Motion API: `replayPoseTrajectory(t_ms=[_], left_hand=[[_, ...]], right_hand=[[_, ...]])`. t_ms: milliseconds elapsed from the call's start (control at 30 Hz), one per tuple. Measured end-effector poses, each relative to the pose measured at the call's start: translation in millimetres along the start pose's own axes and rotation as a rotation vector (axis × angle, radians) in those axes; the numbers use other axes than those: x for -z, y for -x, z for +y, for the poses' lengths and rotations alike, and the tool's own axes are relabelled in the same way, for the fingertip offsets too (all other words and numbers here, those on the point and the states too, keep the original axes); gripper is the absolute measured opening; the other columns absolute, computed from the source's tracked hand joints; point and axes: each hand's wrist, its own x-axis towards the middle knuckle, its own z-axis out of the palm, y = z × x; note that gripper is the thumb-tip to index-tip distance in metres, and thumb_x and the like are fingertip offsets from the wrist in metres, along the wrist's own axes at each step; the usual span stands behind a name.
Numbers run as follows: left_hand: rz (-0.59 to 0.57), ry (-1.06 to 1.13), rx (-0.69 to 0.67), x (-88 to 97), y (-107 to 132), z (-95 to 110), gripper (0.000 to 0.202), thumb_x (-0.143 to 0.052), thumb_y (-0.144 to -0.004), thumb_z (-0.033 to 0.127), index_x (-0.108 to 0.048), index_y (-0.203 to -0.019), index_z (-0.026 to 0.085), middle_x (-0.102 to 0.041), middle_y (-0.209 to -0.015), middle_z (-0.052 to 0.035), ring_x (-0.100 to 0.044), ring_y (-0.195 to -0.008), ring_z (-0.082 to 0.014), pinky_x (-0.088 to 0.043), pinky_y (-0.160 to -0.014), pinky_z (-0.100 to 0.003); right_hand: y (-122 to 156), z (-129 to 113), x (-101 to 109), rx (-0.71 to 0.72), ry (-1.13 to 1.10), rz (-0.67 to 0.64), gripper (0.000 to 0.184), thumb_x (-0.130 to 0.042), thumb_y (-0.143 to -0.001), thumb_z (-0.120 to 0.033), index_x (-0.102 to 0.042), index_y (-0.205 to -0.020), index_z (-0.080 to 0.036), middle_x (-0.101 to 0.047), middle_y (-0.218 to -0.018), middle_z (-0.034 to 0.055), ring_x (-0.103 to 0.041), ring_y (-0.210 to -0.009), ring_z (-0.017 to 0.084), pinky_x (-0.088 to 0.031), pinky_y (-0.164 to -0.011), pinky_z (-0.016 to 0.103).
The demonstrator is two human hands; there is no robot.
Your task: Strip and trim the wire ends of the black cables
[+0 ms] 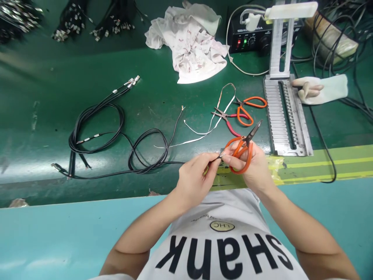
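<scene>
Nearest to me was my white shirt (224,217), with big black letters across its front. My left hand (194,177) had thumb and fingers pressed together, pinching a black cable (175,162) close to its end, at the near edge of the bench; the rest of it ran off to the left. My right hand (256,165) met it there, its thumb and fingertips closed on the same small end, so the two grips almost touched. I also had orange-handled cutters (247,140) hooked in that right hand, blades together and pointing far and right; how each finger sat in the loops I could not tell.

Counting, I had one second pair of cutters (247,124) lying farther off, and one set of red-handled pliers (223,116) just left of it, touching a thin white strip (201,137). Two coils lay to the left: a small loop (145,170) and a heavier coil (74,134). Three cable bundles (112,21) sat at the far left, one crumpled cloth (198,46) at the far middle. To the right were one metal fixture (274,112), one white glove (332,88) and one black box (256,34) with red and green switches.

Dark green and scuffed, the bench (37,89) carried yellow tape (344,160) at its near right, with a turquoise surface (58,233) on the near side.
</scene>
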Motion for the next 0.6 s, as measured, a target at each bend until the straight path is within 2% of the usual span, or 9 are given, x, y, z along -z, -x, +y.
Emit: replayPoseTrajectory(t_ms=[100,200,267,433,600], left_hand=[[-0.032,0.11,0.147,1.0,-1.0,0.9,0.005,-0.065,-0.092,0.019,-0.068,-0.096,0.019,-0.075,-0.085,-0.0014,-0.068,-0.069,-0.0106,-0.052,-0.063,-0.02],[-0.078,0.283,0.333,3.1,-3.0,1.4,0.009,-0.065,-0.093,0.026,-0.07,-0.095,0.018,-0.074,-0.082,-0.0026,-0.067,-0.069,-0.0126,-0.053,-0.064,-0.022],[-0.087,0.369,0.405,4.1,-4.3,1.1,0.012,-0.066,-0.092,0.029,-0.07,-0.095,0.018,-0.073,-0.079,-0.0028,-0.067,-0.068,-0.0133,-0.052,-0.063,-0.023],[-0.099,0.371,0.427,1.9,-3.8,-1.5,0.012,-0.068,-0.091,0.029,-0.07,-0.091,0.018,-0.071,-0.076,-0.0021,-0.065,-0.066,-0.0126,-0.05,-0.062,-0.022],[-0.078,0.403,0.458,-2.4,-1.3,-4.6,0.013,-0.069,-0.09,0.031,-0.068,-0.09,0.018,-0.07,-0.078,-0.0021,-0.066,-0.069,-0.0134,-0.052,-0.066,-0.024]], right_hand=[[-1.7,-0.2,0.2,0.005,-0.011,-0.022,0.037,-0.089,-0.068,-0.018,-0.061,-0.092,-0.024,-0.072,-0.085,-0.0033,-0.065,-0.075,0.012,-0.053,-0.069,0.024],[-3.0,-0.3,1.5,0.008,0.009,-0.057,0.036,-0.089,-0.068,-0.018,-0.062,-0.092,-0.023,-0.072,-0.085,-0.0037,-0.064,-0.072,0.011,-0.052,-0.068,0.023],[-2.8,-0.5,2.3,0.013,0.05,-0.063,0.036,-0.089,-0.069,-0.019,-0.062,-0.092,-0.023,-0.073,-0.087,-0.0031,-0.064,-0.072,0.011,-0.053,-0.07,0.024],[-0.3,-1.5,0.1,0.063,0.093,-0.028,0.032,-0.086,-0.074,-0.022,-0.061,-0.093,-0.023,-0.077,-0.093,0.0001,-0.07,-0.081,0.014,-0.056,-0.078,0.028],[-1.6,-0.7,-5.1,0.071,0.073,0.007,0.037,-0.089,-0.07,-0.026,-0.06,-0.092,-0.023,-0.077,-0.088,0.0004,-0.074,-0.084,0.017,-0.059,-0.081,0.031]])
